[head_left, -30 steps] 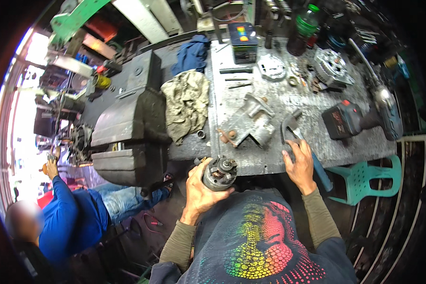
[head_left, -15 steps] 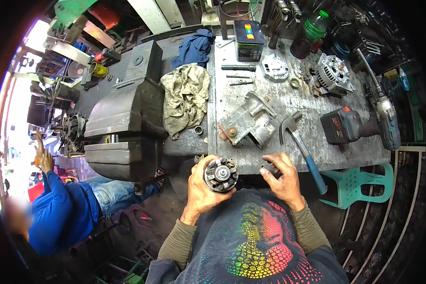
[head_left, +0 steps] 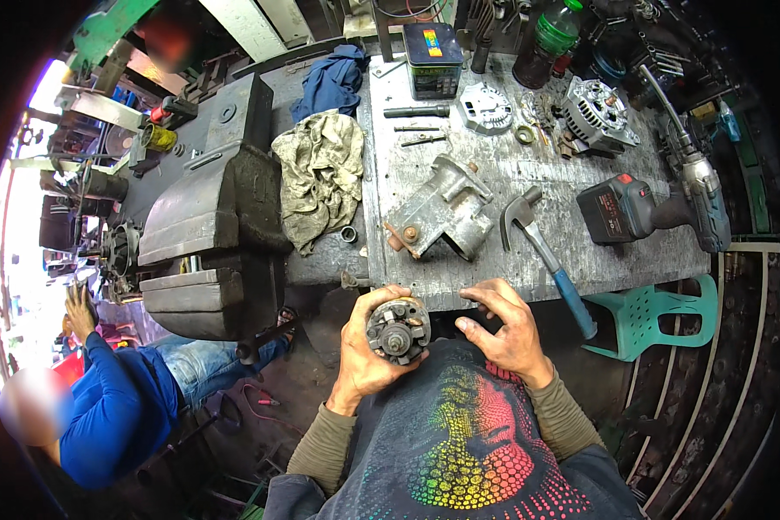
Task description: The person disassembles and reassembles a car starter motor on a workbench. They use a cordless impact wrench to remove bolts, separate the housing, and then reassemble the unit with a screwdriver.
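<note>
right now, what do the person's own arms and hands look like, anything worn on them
The left hand and right hand are bare, with no gloves. Olive-brown, wrinkled, close-fitting sleeves cover both forearms to near the wrists. The dark grey shirt has shorter sleeves higher up and a dotted green, yellow and pink-red print in front.

Vise (head_left: 201,204), hammer (head_left: 570,295) and probably wrenches (head_left: 665,62) mark a workshop.

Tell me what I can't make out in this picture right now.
In the head view:
Far end of the round motor part: hidden by its own near end and the left hand.
Palm of the right hand: mostly turned away from the camera.
Part of the green plastic chair: covered by the bench.
Co-worker's head: blurred.
</note>
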The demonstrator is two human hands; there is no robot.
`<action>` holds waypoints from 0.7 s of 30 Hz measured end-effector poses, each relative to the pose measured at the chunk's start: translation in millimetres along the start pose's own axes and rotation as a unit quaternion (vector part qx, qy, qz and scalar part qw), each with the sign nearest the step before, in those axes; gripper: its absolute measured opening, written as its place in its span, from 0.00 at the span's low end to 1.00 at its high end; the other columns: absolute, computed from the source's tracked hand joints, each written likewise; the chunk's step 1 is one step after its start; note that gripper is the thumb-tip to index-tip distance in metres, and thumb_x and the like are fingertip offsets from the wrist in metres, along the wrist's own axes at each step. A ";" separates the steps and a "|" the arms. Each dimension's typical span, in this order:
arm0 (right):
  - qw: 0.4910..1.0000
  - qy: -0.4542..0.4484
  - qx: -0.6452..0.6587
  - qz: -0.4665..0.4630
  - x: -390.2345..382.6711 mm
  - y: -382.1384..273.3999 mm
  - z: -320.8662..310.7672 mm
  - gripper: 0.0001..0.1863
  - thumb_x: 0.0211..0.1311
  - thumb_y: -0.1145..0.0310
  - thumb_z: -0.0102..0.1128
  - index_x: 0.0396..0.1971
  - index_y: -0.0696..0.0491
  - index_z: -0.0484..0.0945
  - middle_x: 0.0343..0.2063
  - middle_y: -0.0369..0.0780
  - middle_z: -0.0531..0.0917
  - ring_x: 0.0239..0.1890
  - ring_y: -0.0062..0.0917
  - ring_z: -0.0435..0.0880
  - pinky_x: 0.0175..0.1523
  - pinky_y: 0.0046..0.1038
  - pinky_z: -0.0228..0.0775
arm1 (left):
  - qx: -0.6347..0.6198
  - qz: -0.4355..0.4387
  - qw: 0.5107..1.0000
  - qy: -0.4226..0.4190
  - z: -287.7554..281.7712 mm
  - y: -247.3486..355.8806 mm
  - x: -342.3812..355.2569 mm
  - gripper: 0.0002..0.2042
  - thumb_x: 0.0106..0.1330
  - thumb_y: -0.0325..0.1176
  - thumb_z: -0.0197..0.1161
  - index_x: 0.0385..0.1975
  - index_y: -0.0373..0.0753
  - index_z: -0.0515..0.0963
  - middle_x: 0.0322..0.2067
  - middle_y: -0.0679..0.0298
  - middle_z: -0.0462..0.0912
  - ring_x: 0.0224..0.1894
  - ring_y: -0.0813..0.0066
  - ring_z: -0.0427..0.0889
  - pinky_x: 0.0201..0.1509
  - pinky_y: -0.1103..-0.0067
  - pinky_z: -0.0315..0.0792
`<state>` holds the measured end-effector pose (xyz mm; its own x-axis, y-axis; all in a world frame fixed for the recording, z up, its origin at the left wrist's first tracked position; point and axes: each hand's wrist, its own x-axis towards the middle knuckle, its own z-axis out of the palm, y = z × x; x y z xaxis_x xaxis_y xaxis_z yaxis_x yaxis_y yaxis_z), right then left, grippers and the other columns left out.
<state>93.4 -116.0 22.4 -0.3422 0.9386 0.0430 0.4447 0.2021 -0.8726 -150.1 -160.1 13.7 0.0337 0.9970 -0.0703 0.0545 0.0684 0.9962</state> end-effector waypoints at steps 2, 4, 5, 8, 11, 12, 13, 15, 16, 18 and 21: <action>1.000 -0.002 0.001 0.006 0.0 0.8 -0.2 0.21 0.57 0.69 0.77 0.51 0.55 0.85 0.44 0.42 0.84 0.42 0.32 0.84 0.38 0.29 0.75 | 0.011 0.021 1.000 0.001 -0.2 1.0 0.3 0.43 0.40 0.22 0.85 0.61 0.40 0.70 0.60 0.58 0.80 0.62 0.66 0.80 0.68 0.70 0.75; 1.000 -0.001 0.000 0.015 -0.4 1.3 -0.4 0.21 0.57 0.68 0.77 0.51 0.55 0.85 0.44 0.41 0.84 0.40 0.29 0.83 0.39 0.28 0.75 | -0.008 0.018 1.000 -0.015 -0.7 1.4 1.2 0.44 0.39 0.24 0.87 0.60 0.40 0.69 0.59 0.57 0.79 0.63 0.65 0.78 0.69 0.68 0.73; 1.000 0.001 -0.001 0.020 -0.5 1.4 -0.4 0.21 0.56 0.68 0.77 0.51 0.55 0.85 0.43 0.40 0.84 0.39 0.27 0.82 0.40 0.27 0.74 | -0.015 0.018 1.000 -0.021 -0.9 1.6 1.8 0.44 0.39 0.25 0.87 0.60 0.40 0.69 0.59 0.56 0.78 0.64 0.64 0.77 0.70 0.67 0.72; 0.999 0.003 -0.001 0.035 -0.6 1.4 -0.4 0.21 0.56 0.68 0.77 0.51 0.55 0.85 0.43 0.39 0.83 0.38 0.25 0.81 0.41 0.26 0.73 | 0.072 0.052 0.996 -0.019 -3.0 3.3 4.5 0.43 0.37 0.26 0.87 0.59 0.39 0.71 0.57 0.56 0.80 0.60 0.65 0.81 0.66 0.69 0.75; 0.999 0.007 -0.003 0.037 0.4 1.2 -0.3 0.21 0.57 0.68 0.77 0.51 0.55 0.85 0.43 0.39 0.83 0.38 0.24 0.81 0.42 0.25 0.73 | 0.136 0.047 0.989 -0.023 -6.6 8.2 7.2 0.42 0.36 0.29 0.87 0.57 0.36 0.74 0.53 0.57 0.84 0.55 0.68 0.85 0.62 0.71 0.78; 0.999 0.010 -0.006 0.038 0.8 1.1 -0.4 0.21 0.57 0.67 0.77 0.51 0.55 0.85 0.43 0.39 0.83 0.38 0.24 0.81 0.42 0.25 0.73 | 0.159 0.044 0.986 -0.020 -7.4 10.3 7.9 0.42 0.36 0.30 0.87 0.57 0.35 0.75 0.51 0.57 0.85 0.52 0.69 0.86 0.60 0.72 0.79; 0.999 0.006 -0.005 0.038 1.2 1.1 -0.4 0.21 0.57 0.67 0.77 0.50 0.56 0.85 0.43 0.39 0.83 0.38 0.24 0.81 0.42 0.25 0.72 | 0.150 0.024 0.988 -0.026 -8.0 12.6 8.7 0.41 0.36 0.31 0.88 0.56 0.34 0.75 0.50 0.57 0.86 0.51 0.69 0.87 0.59 0.73 0.80; 0.999 0.005 -0.005 0.042 1.9 0.7 -0.3 0.21 0.57 0.67 0.77 0.50 0.56 0.85 0.43 0.39 0.83 0.38 0.24 0.81 0.42 0.25 0.72 | 0.153 -0.004 0.988 -0.027 -9.1 16.8 11.4 0.41 0.36 0.34 0.88 0.55 0.33 0.76 0.46 0.58 0.88 0.48 0.70 0.88 0.57 0.74 0.80; 0.999 0.003 -0.007 0.043 2.3 0.6 -0.2 0.21 0.57 0.67 0.77 0.50 0.56 0.85 0.43 0.39 0.83 0.38 0.23 0.81 0.42 0.25 0.72 | 0.154 -0.001 0.988 -0.031 -10.1 18.6 13.1 0.42 0.36 0.38 0.88 0.54 0.31 0.76 0.43 0.59 0.89 0.46 0.70 0.88 0.56 0.74 0.80; 0.999 0.002 -0.012 0.045 2.8 0.4 0.3 0.21 0.57 0.67 0.77 0.50 0.56 0.85 0.43 0.39 0.83 0.38 0.23 0.81 0.42 0.25 0.72 | 0.141 -0.006 0.989 -0.041 -11.5 22.1 15.7 0.42 0.35 0.40 0.88 0.54 0.31 0.76 0.43 0.59 0.89 0.46 0.71 0.88 0.56 0.74 0.80; 0.999 0.002 -0.010 0.048 3.4 0.4 1.1 0.21 0.57 0.67 0.77 0.50 0.56 0.85 0.43 0.39 0.83 0.38 0.24 0.81 0.42 0.25 0.72 | 0.098 -0.037 0.993 -0.057 -13.5 25.8 18.1 0.42 0.35 0.41 0.88 0.54 0.31 0.77 0.44 0.59 0.88 0.47 0.72 0.87 0.57 0.74 0.79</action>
<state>91.4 -113.0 21.6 -0.2936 0.9551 -0.0389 0.4927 0.1163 -0.8624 -161.6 -139.7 38.8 0.1344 0.9780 -0.1597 0.2542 0.1217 0.9595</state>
